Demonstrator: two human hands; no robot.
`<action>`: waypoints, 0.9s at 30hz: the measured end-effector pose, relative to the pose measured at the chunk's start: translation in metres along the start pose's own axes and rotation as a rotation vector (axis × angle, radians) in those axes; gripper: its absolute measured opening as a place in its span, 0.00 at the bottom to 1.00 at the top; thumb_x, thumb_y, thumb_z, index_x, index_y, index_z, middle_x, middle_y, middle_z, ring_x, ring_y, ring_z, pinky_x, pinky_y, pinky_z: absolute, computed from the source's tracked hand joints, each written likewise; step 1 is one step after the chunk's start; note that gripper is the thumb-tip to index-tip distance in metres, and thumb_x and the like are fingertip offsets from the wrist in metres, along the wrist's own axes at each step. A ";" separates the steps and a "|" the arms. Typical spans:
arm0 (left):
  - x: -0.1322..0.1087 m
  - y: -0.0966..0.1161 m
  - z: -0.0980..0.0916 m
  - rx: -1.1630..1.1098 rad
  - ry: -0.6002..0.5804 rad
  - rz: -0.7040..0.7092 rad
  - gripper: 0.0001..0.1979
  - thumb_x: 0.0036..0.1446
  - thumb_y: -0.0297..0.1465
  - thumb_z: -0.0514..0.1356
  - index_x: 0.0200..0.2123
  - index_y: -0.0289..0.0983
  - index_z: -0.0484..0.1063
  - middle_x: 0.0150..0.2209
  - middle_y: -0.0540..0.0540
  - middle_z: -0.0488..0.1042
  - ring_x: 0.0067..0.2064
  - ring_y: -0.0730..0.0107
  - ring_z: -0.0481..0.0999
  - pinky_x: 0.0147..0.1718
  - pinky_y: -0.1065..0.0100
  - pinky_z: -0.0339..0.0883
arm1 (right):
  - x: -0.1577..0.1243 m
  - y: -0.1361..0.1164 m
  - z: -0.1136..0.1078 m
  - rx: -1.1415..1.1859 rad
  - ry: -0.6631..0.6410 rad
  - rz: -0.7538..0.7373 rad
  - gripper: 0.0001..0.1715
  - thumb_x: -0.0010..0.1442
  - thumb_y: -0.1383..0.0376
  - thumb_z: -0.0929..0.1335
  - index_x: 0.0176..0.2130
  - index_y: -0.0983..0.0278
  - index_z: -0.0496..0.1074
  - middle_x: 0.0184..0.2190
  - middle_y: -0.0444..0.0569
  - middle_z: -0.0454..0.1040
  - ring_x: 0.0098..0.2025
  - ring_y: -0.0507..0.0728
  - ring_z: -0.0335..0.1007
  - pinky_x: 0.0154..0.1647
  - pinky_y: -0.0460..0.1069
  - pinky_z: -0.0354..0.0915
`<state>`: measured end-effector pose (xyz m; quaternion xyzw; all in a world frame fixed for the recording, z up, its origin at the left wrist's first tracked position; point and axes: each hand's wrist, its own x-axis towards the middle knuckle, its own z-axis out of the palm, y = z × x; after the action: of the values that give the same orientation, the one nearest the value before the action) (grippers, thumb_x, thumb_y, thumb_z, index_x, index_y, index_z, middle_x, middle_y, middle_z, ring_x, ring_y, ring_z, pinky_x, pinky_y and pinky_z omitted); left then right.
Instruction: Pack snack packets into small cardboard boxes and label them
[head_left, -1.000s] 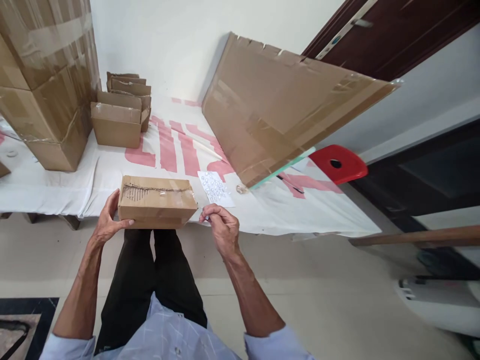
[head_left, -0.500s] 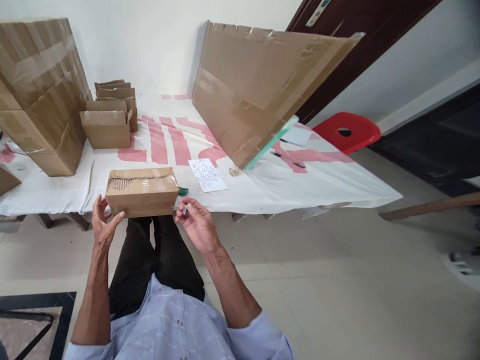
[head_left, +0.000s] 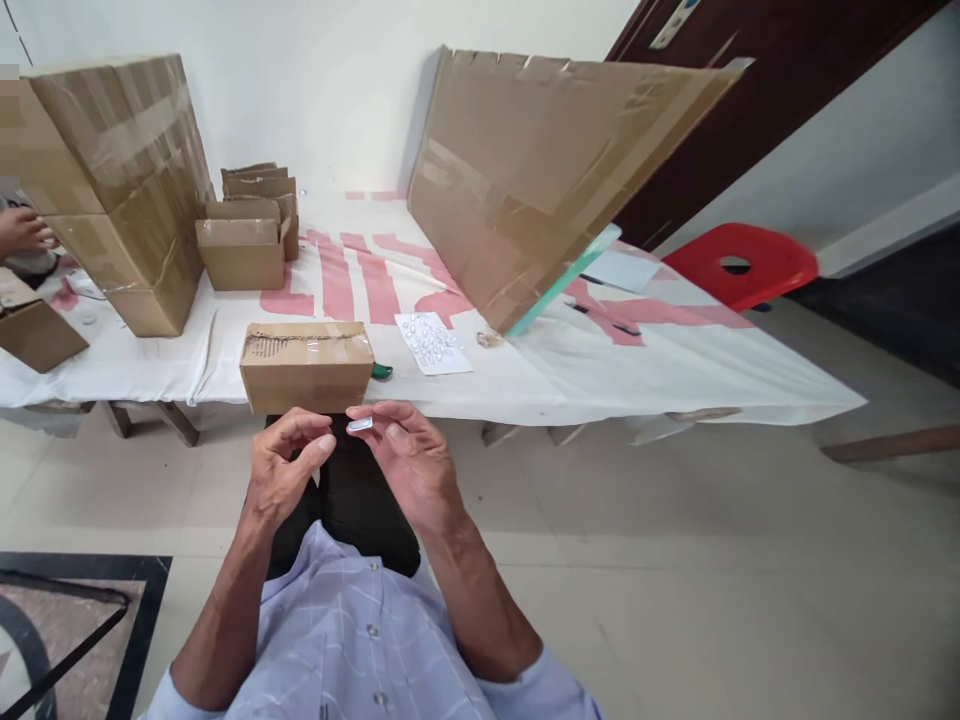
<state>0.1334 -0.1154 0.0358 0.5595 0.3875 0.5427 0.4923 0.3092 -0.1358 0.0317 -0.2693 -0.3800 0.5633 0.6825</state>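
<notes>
While a big taped cardboard sheet [head_left: 540, 170] leans beyond the counter [head_left: 570, 375], a sealed cardboard box [head_left: 306, 365] sits at its edge just above both raised hands. The right hand [head_left: 409, 460] pinches a small silvery piece [head_left: 360, 424] in its fingers; the left hand [head_left: 285, 470] curls beside it, fingertips together, contents unclear.

Soft, even daylight is filling the room, leaving the white wall [head_left: 337, 90] beyond the hands [head_left: 352, 455] bright and almost shadowless. Tape on the big boxes [head_left: 120, 170] up and left of the hands is catching a dull sheen. Straight lines are bowing toward the frame edges, and the floor [head_left: 712, 580] right of the hands is looking slightly soft.
</notes>
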 end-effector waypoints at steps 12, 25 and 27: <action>-0.009 0.010 0.009 -0.187 0.018 -0.060 0.16 0.53 0.46 0.78 0.31 0.39 0.85 0.30 0.48 0.78 0.30 0.72 0.74 0.34 0.68 0.71 | -0.012 0.002 0.013 -0.170 -0.096 -0.040 0.15 0.64 0.50 0.77 0.44 0.56 0.82 0.45 0.49 0.87 0.46 0.60 0.84 0.55 0.60 0.79; -0.017 0.009 0.011 0.099 0.064 0.200 0.10 0.63 0.35 0.70 0.29 0.40 0.83 0.29 0.48 0.79 0.31 0.70 0.76 0.33 0.68 0.68 | -0.012 0.009 0.021 -0.326 0.007 -0.046 0.16 0.60 0.50 0.79 0.35 0.59 0.81 0.32 0.44 0.79 0.34 0.53 0.75 0.39 0.49 0.74; -0.016 0.005 0.013 0.104 0.055 0.207 0.09 0.64 0.34 0.70 0.30 0.40 0.83 0.29 0.49 0.79 0.31 0.70 0.76 0.33 0.68 0.69 | -0.009 0.011 0.020 -0.341 0.018 -0.047 0.17 0.60 0.49 0.78 0.33 0.60 0.79 0.31 0.44 0.77 0.33 0.54 0.74 0.39 0.50 0.74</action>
<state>0.1439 -0.1331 0.0377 0.6062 0.3685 0.5850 0.3931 0.2859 -0.1434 0.0326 -0.3774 -0.4701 0.4721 0.6432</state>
